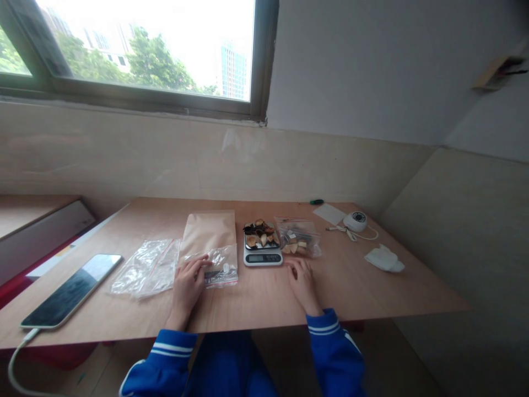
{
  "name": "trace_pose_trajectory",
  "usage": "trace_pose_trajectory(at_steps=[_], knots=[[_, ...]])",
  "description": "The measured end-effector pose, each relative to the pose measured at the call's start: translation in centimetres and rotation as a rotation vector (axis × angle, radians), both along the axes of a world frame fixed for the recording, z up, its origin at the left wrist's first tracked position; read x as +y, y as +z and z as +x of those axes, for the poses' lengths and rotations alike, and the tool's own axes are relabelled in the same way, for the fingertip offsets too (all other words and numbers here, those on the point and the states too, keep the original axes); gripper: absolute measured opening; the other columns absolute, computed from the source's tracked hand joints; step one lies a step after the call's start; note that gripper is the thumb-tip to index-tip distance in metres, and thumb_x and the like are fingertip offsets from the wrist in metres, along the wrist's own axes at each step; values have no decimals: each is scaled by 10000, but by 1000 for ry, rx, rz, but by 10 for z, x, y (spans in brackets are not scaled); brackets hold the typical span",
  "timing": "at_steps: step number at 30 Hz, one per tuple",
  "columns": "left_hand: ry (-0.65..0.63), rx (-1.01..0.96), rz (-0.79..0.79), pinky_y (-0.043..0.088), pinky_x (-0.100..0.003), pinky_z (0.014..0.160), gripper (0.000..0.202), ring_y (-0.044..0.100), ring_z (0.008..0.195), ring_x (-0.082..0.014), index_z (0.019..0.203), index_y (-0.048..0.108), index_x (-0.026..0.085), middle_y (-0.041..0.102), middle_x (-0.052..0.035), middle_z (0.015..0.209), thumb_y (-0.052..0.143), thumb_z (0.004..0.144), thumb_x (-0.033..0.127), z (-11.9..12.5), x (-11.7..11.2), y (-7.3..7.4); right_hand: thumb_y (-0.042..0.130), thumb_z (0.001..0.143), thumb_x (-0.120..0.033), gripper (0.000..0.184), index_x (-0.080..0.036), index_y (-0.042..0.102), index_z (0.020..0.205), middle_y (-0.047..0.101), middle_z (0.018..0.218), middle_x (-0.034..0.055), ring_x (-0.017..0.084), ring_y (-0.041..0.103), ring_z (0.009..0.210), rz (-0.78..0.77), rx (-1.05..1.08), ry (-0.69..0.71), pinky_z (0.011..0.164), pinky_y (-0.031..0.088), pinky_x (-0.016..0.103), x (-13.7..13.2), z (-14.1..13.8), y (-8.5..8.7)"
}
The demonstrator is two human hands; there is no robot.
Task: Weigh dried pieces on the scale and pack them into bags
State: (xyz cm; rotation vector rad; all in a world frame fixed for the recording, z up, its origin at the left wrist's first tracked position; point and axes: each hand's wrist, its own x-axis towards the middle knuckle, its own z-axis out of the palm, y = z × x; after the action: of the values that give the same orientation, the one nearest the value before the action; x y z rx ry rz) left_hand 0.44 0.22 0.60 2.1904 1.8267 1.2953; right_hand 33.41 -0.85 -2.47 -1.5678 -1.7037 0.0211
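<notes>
My left hand (190,282) lies flat, fingers stretched out, on the left end of a clear zip bag (221,264). That bag overlaps the lower part of a brown kraft paper pouch (210,229). My right hand (301,281) rests on the table with its fingers loosely out, close to the right front corner of a white digital kitchen scale (263,259). Dried slices (261,234), pale and dark-edged, are heaped on the scale's platform. Just beyond my right fingers is a zip bag (300,240) with pale chunks inside. The scale's reading is too small to make out.
Left on the wooden table (256,303) are another clear zip bag (144,267) and a phone (72,292) with a white cable. At right lie a white dome camera (355,220), a crumpled white wrapper (384,259), white paper (329,214) and a green-handled tool (317,202).
</notes>
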Motion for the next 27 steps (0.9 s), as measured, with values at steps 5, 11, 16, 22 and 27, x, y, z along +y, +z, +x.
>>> trace_pose_trajectory(at_steps=[5,11,16,22,27], knots=[[-10,-3,2,416,-401,938,259,607,1052,-231,845,677,238,702,-36,1087,419,845,218,0,0,0,435,878,-194,217,-195,651,902,607,941,92,243,552,917,6,37,-14,826,459,390,2,4,-6],[-23,-14,-7,418,-414,920,265,602,1067,-243,859,678,236,695,-39,1104,414,850,221,-1,0,-2,428,875,-185,224,-191,652,891,605,926,92,245,544,898,1,23,-33,823,448,402,1,3,-5],[-17,-9,-1,427,-414,906,269,606,1063,-248,864,686,240,696,-40,1100,418,848,226,-2,0,-3,421,875,-183,235,-203,655,882,605,916,85,244,538,887,5,0,-48,816,438,401,1,2,-4],[-93,55,-17,429,-402,928,305,587,1077,-235,969,695,258,669,-44,1158,408,869,230,-3,1,-5,419,869,-176,234,-194,648,915,588,995,110,266,517,951,53,-53,-179,841,407,424,0,4,-3],[-42,224,-86,409,-409,923,351,526,1142,-257,1188,610,330,595,-28,1287,473,868,284,3,3,-8,415,881,-195,246,-212,642,974,578,1072,105,276,495,986,83,-68,-215,859,378,435,-6,-2,3]])
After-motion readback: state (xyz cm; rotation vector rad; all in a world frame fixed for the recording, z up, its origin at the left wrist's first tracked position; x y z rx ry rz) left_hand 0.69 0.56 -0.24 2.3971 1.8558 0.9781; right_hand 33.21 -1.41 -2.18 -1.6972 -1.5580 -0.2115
